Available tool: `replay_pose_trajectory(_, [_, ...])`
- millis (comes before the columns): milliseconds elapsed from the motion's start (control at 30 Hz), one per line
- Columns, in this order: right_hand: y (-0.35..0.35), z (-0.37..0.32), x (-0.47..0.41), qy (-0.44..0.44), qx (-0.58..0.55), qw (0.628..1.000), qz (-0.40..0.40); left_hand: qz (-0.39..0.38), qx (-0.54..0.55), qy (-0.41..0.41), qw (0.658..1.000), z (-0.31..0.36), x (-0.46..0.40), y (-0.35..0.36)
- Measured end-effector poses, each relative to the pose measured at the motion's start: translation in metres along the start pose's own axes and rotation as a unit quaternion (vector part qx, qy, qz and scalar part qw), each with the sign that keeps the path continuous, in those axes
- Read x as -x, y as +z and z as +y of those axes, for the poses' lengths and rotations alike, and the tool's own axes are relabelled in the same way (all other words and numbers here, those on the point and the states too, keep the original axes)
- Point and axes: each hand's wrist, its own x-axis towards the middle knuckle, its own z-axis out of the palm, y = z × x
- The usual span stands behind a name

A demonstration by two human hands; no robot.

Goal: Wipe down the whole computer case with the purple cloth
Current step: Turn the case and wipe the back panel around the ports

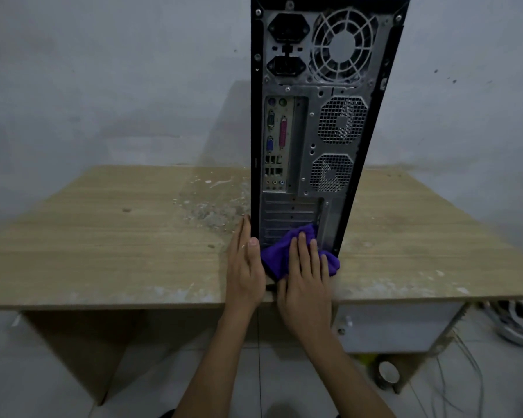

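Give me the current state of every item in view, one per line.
computer case: upright on the table, rear panel facing the camera.
purple cloth: crumpled, pressed on the case's lower rear panel.
right hand: flat on the cloth.
left hand: open, against the case's left edge.
table: dusty, debris beside the case.

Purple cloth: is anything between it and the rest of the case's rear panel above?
Nothing visible does. The purple cloth, under the right hand, lies against the computer case low down; the left hand is beside it.
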Motion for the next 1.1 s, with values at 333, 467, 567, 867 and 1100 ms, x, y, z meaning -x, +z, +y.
replay_pose_trajectory(333, [0.000,-0.017,-0.017,-0.135,0.052,0.989,-0.013,0.011,0.002,0.015,1.000,-0.003,-0.002,0.002])
replay_pose_trajectory(467, [0.001,-0.018,-0.021,-0.159,0.057,0.985,-0.030,0.017,0.004,0.021,1.000,-0.006,-0.004,0.001])
replay_pose_trajectory(567, [-0.001,-0.006,-0.012,-0.130,0.040,0.990,-0.029,0.010,0.003,0.007,1.000,-0.005,-0.004,0.000])
replay_pose_trajectory(867, [-0.002,-0.009,-0.002,0.006,-0.014,1.000,-0.001,0.003,0.015,-0.010,1.000,-0.002,-0.002,-0.001])
replay_pose_trajectory(1100, [0.002,-0.014,-0.014,-0.159,0.051,0.985,-0.051,0.012,0.005,0.022,1.000,-0.012,-0.007,0.003])
